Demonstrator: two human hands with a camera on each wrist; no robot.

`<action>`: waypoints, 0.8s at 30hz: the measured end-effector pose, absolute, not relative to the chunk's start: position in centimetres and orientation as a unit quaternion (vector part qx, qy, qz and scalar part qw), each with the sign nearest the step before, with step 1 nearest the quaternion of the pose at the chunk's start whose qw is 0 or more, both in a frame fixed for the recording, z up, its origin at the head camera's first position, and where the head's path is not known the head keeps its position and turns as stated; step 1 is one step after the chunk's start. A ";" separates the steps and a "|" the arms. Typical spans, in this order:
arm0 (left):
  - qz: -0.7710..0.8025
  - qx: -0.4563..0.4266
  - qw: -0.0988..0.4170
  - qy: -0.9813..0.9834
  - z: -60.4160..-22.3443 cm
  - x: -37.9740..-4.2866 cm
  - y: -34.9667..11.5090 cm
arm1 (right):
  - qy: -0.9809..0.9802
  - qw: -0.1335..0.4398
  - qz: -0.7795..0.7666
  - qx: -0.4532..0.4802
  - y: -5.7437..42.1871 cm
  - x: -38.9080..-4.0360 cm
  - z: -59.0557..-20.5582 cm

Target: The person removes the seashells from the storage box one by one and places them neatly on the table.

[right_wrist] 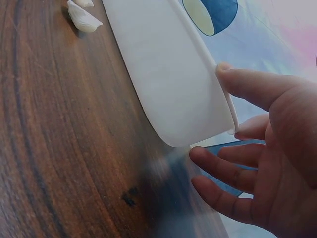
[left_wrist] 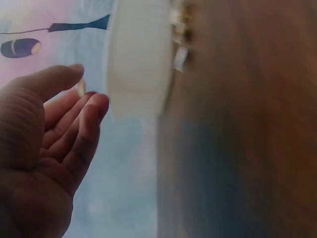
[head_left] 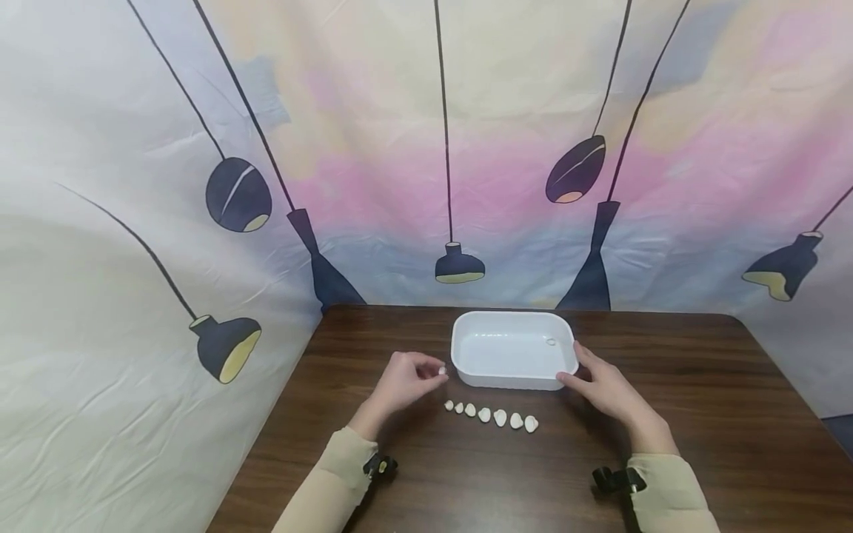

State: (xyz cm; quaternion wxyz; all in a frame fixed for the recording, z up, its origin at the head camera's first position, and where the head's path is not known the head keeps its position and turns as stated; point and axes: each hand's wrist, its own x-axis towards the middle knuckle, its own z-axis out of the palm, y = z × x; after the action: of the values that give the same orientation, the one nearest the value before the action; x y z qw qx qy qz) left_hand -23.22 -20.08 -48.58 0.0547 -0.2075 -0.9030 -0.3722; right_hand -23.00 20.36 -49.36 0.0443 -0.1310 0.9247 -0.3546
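Observation:
My left hand (head_left: 404,381) pinches a small white seashell (head_left: 443,370) between thumb and fingers, just left of the white tray (head_left: 513,382). In the left wrist view the seashell (left_wrist: 81,89) is mostly hidden by the fingertips. At the tray's right end, my right hand (head_left: 609,385) grips the near corner. In the right wrist view its thumb lies on the rim of the tray (right_wrist: 173,84), with the index finger at the end and the other fingers spread below. Several white seashells (head_left: 500,417) form a row on the table in front of the tray.
A small ring-shaped thing (head_left: 551,341) lies inside the tray, near its right end. Everything stands on a dark wooden table (head_left: 426,474). Behind the table's far edge hangs a cloth backdrop (head_left: 380,185) printed with lamps.

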 end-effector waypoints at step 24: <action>-0.274 -0.251 -0.076 -0.925 -50.8 -23.0 -21.3 | 0.923 0.037 -0.358 -0.134 20.2 -23.1 -49.7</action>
State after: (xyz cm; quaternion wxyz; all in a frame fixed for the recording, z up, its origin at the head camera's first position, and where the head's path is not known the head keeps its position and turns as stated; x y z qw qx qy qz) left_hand -23.03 -21.29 -50.84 -0.0764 -0.2511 -0.9251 -0.2744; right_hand -23.05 20.20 -49.66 0.0373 -0.1336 0.9234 -0.3578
